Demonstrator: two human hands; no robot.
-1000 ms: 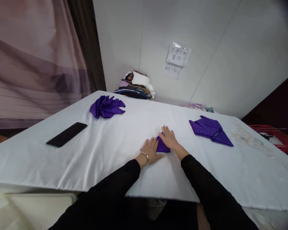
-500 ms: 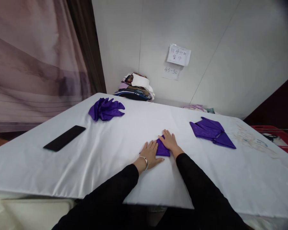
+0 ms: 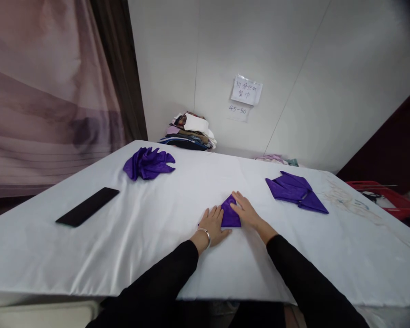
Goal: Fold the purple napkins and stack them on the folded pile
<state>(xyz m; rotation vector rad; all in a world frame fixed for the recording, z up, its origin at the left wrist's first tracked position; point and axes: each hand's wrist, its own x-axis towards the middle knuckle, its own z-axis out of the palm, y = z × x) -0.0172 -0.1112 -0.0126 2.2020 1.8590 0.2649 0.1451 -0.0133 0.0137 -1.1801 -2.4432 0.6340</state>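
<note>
A purple cloth napkin (image 3: pixel 230 215), folded into a small triangle, lies on the white tablecloth in front of me. My left hand (image 3: pixel 214 226), with a silver bangle at the wrist, rests flat on its left part and hides that corner. Along the napkin's right edge lies my right hand (image 3: pixel 245 211), turned a little on its side. Its thumb touches the purple cloth and its fingers stretch towards the top point, with cloth showing between thumb and forefinger. The right corner's underside is hidden.
A gathered purple napkin (image 3: pixel 147 163) sits at the back left, a black flat slab (image 3: pixel 88 207) nearer me. Another folded purple napkin (image 3: pixel 295 191) lies at the right. Stacked cloths (image 3: pixel 187 132) stand by the wall, and a red basket (image 3: pixel 384 198) is beyond the right edge.
My right hand has tilted from lying flat onto its side, its wrist shifting right, so more of the purple napkin shows. My left hand stays on the cloth. The view has tipped slightly up.
</note>
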